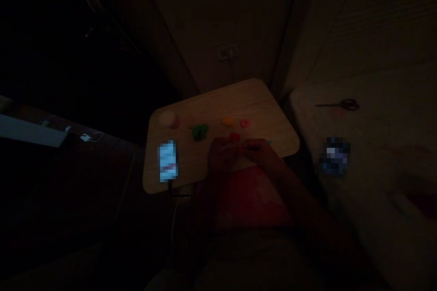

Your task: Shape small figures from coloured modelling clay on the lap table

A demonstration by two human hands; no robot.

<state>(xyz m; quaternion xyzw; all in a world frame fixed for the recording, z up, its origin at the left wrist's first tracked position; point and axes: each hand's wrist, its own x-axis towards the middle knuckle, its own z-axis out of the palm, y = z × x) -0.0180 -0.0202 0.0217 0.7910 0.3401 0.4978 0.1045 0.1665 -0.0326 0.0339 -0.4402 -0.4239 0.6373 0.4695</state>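
Observation:
In dim light, my left hand and my right hand meet over the front edge of a small wooden table. The fingers of both are closed together, pinching around something small; a thin pale strip and a reddish bit show between them, too dark to name. Just beyond the fingertips lies a red lump. Farther back are an orange piece and a pink flower-shaped piece. A green piece of irregular shape sits left of my hands.
A pale-lidded tub stands at the table's back left. A lit phone with a cable lies in front of it. On the pale surface at right are scissors and a blurred-out object. A wall socket holds a plug.

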